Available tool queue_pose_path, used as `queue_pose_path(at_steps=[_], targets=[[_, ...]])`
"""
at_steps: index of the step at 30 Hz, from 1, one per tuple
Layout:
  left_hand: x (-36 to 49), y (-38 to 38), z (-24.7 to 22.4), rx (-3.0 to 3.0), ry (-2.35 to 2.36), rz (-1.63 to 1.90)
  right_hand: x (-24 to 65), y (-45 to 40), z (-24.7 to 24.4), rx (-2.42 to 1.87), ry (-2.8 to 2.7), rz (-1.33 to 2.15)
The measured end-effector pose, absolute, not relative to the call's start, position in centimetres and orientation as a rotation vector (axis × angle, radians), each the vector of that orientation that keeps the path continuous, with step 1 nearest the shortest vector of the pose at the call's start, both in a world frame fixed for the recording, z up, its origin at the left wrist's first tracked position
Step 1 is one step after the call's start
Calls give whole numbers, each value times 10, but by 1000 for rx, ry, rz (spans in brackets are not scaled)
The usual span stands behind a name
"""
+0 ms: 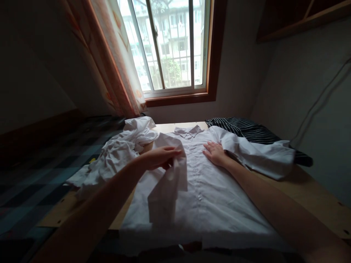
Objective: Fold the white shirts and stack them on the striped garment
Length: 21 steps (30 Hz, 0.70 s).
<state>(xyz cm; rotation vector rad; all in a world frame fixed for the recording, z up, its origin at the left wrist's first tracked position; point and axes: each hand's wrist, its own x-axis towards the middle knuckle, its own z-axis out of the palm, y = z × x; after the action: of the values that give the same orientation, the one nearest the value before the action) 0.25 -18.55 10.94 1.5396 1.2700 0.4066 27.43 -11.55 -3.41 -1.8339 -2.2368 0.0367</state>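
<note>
A white button-up shirt (214,193) lies front side up on a wooden board, its collar (188,130) pointing toward the window. My left hand (164,156) is closed on the shirt's left-side sleeve (164,197), lifted and folded over the shirt front, with its lower end hanging blurred. My right hand (215,153) rests flat on the upper chest of the shirt, fingers spread. The other sleeve (263,155) stretches out to the right across the board. The hem falls over the near edge of the board.
Crumpled white clothing (117,153) is heaped at the left on the board (309,190). A dark striped garment (244,128) lies at the back right. Beyond the board are a checked bedspread (41,175), a curtain (109,62) and a window (175,47). A cable (320,95) hangs along the right wall.
</note>
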Motion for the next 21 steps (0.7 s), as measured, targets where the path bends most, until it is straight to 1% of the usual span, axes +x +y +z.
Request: queue_pose_path(at_steps=[3,6,8,11,13,14,16,21], targets=[[38,-180,84,1436,993,378,273,-117,-32,-1847,-2246,40],[51,-172,65,1586,928,464,272,-118,-28,-1858,-2254,51],[46,-165,59,1850,1071,525,272,-119,-27,-1858,-2250,51],[19,-152,54,2330,1556,609,272,-118,-29,-1851,-2239,41],[-5,-144,50,2480,1878,686,273,-117,-31,-1834,-2232,31],[-17,-140,46,2506,1967,716,274,-116,-32,-1819,-2229,26],[-38,-132,38,2541,1969,742,275,-115,-35,-1773,-2221,17],[-68,-112,23,2525,1740,800,282,-113,-38,-1559,-2124,59]])
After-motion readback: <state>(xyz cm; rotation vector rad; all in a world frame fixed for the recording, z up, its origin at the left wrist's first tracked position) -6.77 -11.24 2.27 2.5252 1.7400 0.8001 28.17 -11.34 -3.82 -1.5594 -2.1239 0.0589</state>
